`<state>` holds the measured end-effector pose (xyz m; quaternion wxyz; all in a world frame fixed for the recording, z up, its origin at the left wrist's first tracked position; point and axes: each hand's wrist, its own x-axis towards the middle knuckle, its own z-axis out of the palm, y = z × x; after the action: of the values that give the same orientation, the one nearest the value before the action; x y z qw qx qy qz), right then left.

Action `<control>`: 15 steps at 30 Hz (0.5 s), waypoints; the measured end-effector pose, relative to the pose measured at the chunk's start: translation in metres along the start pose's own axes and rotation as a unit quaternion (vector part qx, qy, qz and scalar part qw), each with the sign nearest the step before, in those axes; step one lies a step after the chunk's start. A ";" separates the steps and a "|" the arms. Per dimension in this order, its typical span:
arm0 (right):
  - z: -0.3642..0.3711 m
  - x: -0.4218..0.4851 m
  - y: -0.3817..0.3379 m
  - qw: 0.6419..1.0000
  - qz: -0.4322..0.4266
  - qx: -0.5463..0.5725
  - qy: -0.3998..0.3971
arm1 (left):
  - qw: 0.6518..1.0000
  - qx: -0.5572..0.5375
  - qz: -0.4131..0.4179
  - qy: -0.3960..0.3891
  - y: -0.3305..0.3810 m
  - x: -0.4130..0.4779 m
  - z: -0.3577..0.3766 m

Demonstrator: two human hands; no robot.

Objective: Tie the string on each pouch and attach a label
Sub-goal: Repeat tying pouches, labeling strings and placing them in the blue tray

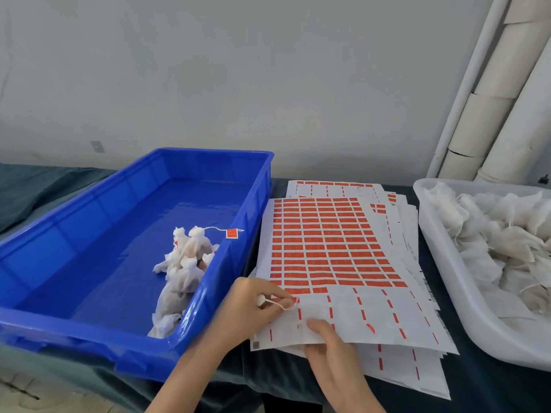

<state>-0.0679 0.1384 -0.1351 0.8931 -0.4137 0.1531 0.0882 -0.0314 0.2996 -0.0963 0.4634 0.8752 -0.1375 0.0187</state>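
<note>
A sheet of red labels [325, 242] lies on top of a stack of used sheets in the middle of the table. My left hand [253, 305] pinches a white string [283, 305] at the sheet's lower left, right by the last red labels; a bit of white pouch shows under its fingers. My right hand [331, 350] presses down on the sheet's near edge, fingers flat. Several tied pouches [182, 269] lie in the blue tray [89, 332]; one has a red label [232, 233] on its string.
A white tub [453, 296] at the right holds many untied white pouches [507, 242]. Dark cloth covers the table. White pipes run down the wall at the back right. The blue tray's left half is bare.
</note>
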 end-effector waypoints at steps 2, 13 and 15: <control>0.000 0.001 0.000 1.000 -0.012 0.017 -0.009 | 0.998 0.055 0.024 0.004 0.000 -0.003 -0.001; -0.005 0.003 0.001 1.000 -0.014 0.004 -0.020 | 0.973 0.175 0.152 0.020 0.010 -0.010 0.002; -0.005 0.001 0.000 1.000 -0.008 -0.007 -0.025 | 0.974 0.174 0.142 0.016 0.011 -0.009 0.003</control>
<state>-0.0676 0.1348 -0.1389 0.8944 -0.4188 0.1266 0.0926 -0.0435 0.2935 -0.0906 0.2985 0.9136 -0.2477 0.1221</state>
